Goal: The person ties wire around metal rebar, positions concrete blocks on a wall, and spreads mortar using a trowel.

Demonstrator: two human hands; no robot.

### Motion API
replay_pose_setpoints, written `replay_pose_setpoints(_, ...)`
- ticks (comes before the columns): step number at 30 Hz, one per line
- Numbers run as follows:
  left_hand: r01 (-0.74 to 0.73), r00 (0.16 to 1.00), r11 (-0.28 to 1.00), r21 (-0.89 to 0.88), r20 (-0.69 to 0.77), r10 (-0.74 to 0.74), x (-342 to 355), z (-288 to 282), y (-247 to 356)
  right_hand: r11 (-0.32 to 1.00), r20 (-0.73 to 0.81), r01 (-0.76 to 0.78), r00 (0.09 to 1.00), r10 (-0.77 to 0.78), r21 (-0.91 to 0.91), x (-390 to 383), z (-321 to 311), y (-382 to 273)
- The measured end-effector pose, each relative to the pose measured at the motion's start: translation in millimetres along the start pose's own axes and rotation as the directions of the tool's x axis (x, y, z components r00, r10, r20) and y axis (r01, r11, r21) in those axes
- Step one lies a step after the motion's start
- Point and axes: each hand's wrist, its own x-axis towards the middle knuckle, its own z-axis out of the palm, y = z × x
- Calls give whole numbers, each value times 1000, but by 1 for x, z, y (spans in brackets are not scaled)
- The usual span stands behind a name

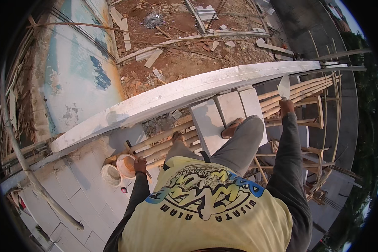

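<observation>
In my right hand (287, 108), held out to the right over bamboo poles, is a trowel (284, 87) with a pale, pointed blade directed away from me. My left hand (140, 164) is closed at the right rim of an orange-rimmed bucket (126, 169) to my left. A white bucket (111, 174) stands beside it, touching or nearly so. What either bucket contains is hard to make out. Large white blocks (207, 122) lie between my legs and the long white wall top (185, 89). One of my sandalled feet (231, 128) rests on them.
The scaffold of bamboo poles (300, 92) has gaps on the right. Beyond the wall top lies reddish ground (172, 63) with broken boards and rubble. A blue-white stained surface (77, 71) is at the far left. White block masonry (67, 189) runs along the near left.
</observation>
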Motion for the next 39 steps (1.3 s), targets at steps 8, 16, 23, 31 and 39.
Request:
replay_pose_setpoints(8, -67, 993, 941, 332, 113, 31, -3, 82, 60, 814, 490, 538, 782, -385, -218, -199, 202, -97)
replay_pose_setpoints(16, -153, 987, 761, 630, 63, 147, 0, -2, -32, -14, 727, 766, -615, -305, 643, -520, 319, -186)
replay_pose_setpoints(23, -174, 980, 252, 952, 193, -52, -55, -66, -81, -108, 601, 971, -217, -770, 212, -380, 346, -214)
replay_pose_setpoints(31, -356, 934, -159, 921, 355, -33, -55, -42, -44, 71, 703, 975, -102, -704, 212, -330, 364, -206)
replay_pose_setpoints(39, -33, 994, 799, 600, -63, 88, -51, 10, -22, 108, 726, 978, -58, -685, 181, -337, 360, -216)
